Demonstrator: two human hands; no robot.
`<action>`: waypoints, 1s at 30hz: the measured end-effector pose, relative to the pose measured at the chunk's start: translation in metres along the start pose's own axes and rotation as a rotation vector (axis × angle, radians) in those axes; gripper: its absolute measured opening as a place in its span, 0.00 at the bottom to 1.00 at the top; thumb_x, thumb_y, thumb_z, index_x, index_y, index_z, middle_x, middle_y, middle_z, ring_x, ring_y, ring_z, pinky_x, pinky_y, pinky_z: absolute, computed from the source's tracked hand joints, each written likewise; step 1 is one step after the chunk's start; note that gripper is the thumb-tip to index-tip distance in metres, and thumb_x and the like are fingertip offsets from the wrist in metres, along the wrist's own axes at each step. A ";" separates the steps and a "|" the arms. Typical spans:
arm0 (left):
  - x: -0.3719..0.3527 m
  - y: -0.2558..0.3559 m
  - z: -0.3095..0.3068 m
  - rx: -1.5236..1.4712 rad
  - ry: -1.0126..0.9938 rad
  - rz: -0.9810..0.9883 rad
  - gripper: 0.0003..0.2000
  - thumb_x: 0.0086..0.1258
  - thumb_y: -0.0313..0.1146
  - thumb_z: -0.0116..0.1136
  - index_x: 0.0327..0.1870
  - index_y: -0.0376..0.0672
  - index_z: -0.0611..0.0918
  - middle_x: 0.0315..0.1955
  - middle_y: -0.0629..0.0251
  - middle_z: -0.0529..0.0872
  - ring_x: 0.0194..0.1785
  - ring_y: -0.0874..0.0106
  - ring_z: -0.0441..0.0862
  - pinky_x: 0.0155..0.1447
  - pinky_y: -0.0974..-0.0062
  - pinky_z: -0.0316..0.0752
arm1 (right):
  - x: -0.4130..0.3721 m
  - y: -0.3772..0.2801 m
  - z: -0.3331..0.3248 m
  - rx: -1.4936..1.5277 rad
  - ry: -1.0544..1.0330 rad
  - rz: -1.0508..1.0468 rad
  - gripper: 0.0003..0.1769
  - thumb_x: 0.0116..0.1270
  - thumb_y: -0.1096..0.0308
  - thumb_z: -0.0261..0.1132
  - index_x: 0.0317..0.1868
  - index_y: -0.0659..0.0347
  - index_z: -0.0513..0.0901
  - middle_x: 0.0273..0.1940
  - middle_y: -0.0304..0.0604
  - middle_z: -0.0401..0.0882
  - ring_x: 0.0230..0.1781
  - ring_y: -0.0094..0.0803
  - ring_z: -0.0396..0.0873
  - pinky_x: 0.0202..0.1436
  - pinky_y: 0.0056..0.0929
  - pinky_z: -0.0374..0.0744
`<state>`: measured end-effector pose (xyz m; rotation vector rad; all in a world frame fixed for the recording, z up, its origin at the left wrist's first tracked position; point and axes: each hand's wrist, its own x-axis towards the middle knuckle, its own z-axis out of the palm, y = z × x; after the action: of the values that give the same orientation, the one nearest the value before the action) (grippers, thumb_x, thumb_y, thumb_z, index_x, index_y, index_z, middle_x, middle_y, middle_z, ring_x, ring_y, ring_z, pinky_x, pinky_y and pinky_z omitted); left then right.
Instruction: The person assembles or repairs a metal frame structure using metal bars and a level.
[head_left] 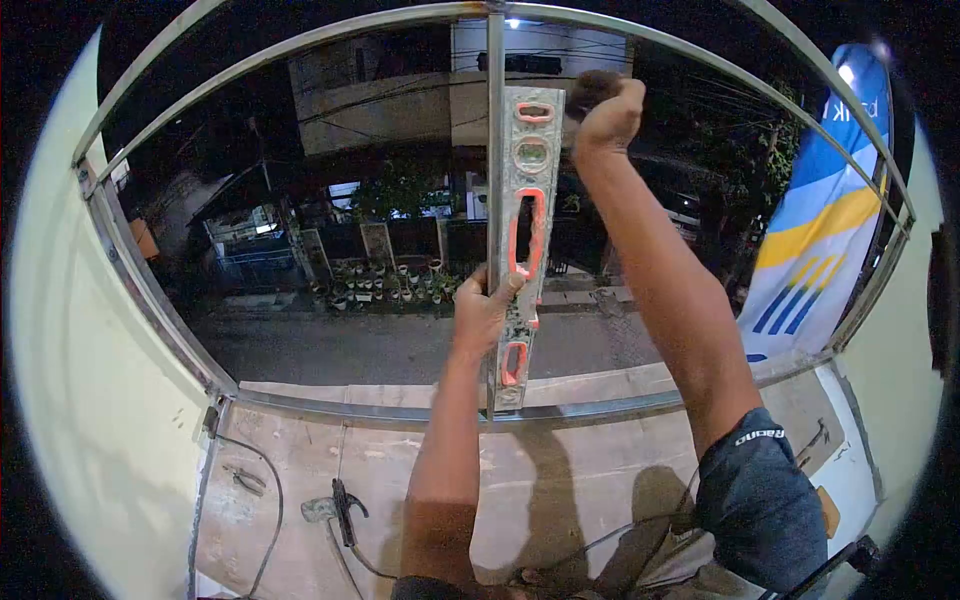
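Observation:
A long grey spirit level [513, 310] with red-rimmed openings stands upright against a vertical metal post [495, 150] of the frame. My left hand [487, 305] is closed round the lower middle of the level and the post, its thumb on the level. Raised beside the level's top end, my right hand [612, 118] is closed on a dark object [592, 90] that is too dim to make out. The level's lower end is close to the bottom rail [590, 408].
On the floor lie a hammer [320, 510], a welding clamp [345, 512] with a cable, and pliers [248, 482]. Pale walls flank the frame. A blue, yellow and white banner [810, 220] hangs outside at right. Beyond the frame is a street with potted plants [390, 285].

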<state>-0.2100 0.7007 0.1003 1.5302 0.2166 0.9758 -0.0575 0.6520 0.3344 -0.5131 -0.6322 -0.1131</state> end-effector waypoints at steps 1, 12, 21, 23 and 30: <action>0.001 -0.001 -0.001 0.015 -0.001 0.026 0.30 0.60 0.57 0.70 0.46 0.34 0.82 0.38 0.64 0.86 0.39 0.76 0.79 0.46 0.74 0.75 | 0.000 -0.005 0.001 0.100 -0.006 0.068 0.28 0.64 0.49 0.46 0.36 0.66 0.81 0.31 0.42 0.79 0.33 0.38 0.72 0.48 0.34 0.71; -0.004 0.010 -0.002 0.067 -0.008 0.007 0.29 0.61 0.56 0.69 0.48 0.35 0.82 0.38 0.64 0.86 0.39 0.77 0.79 0.47 0.74 0.75 | 0.008 -0.007 -0.005 -0.064 -0.130 -0.114 0.24 0.70 0.53 0.43 0.29 0.61 0.78 0.30 0.45 0.78 0.28 0.37 0.73 0.38 0.38 0.73; -0.005 0.013 0.002 -0.253 -0.127 -0.141 0.28 0.62 0.54 0.70 0.47 0.34 0.82 0.36 0.64 0.86 0.40 0.76 0.80 0.46 0.74 0.76 | -0.026 -0.044 0.044 0.224 -0.273 -0.096 0.21 0.70 0.56 0.43 0.28 0.61 0.74 0.26 0.45 0.74 0.29 0.39 0.74 0.39 0.41 0.77; 0.004 -0.006 -0.001 -0.116 -0.069 -0.012 0.26 0.63 0.51 0.69 0.47 0.34 0.81 0.35 0.62 0.86 0.37 0.75 0.82 0.42 0.74 0.77 | -0.027 -0.047 0.038 0.231 -0.387 -0.089 0.21 0.70 0.56 0.43 0.28 0.61 0.74 0.26 0.45 0.74 0.29 0.39 0.74 0.40 0.41 0.77; -0.006 0.022 0.003 -0.282 -0.104 -0.153 0.23 0.64 0.46 0.70 0.48 0.34 0.80 0.35 0.62 0.86 0.33 0.77 0.82 0.38 0.75 0.79 | -0.019 -0.046 0.025 0.035 -0.262 0.001 0.22 0.68 0.54 0.45 0.27 0.62 0.76 0.26 0.45 0.76 0.29 0.40 0.75 0.41 0.40 0.76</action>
<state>-0.2203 0.6890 0.1174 1.2821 0.1146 0.7686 -0.0978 0.6235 0.3596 -0.4986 -0.8880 -0.0338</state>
